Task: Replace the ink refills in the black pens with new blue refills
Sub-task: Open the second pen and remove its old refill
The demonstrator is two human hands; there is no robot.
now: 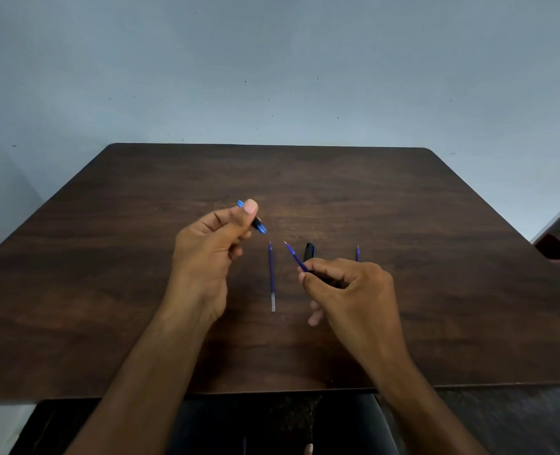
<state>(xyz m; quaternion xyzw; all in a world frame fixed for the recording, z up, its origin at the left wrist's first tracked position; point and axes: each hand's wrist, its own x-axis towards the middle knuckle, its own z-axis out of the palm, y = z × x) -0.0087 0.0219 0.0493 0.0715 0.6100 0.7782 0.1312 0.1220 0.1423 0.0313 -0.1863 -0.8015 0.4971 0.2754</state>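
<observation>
My left hand [211, 249] is raised above the table and grips a short pen part [258, 224], black with blue ends. My right hand [347, 285] pinches a blue refill [293, 253] whose tip points up and left. A black pen barrel [308, 251] lies just behind those fingers, partly hidden by them; whether the hand also holds it I cannot tell. Another blue refill [272, 274] with a white end lies flat between my hands. Only the tip of a third blue refill [357, 253] shows behind my right hand.
The dark wooden table [140, 290] reaches back to a pale blue wall. A dark chair or piece of furniture with a round hole [551, 247] stands at the right edge. My legs are below the near table edge.
</observation>
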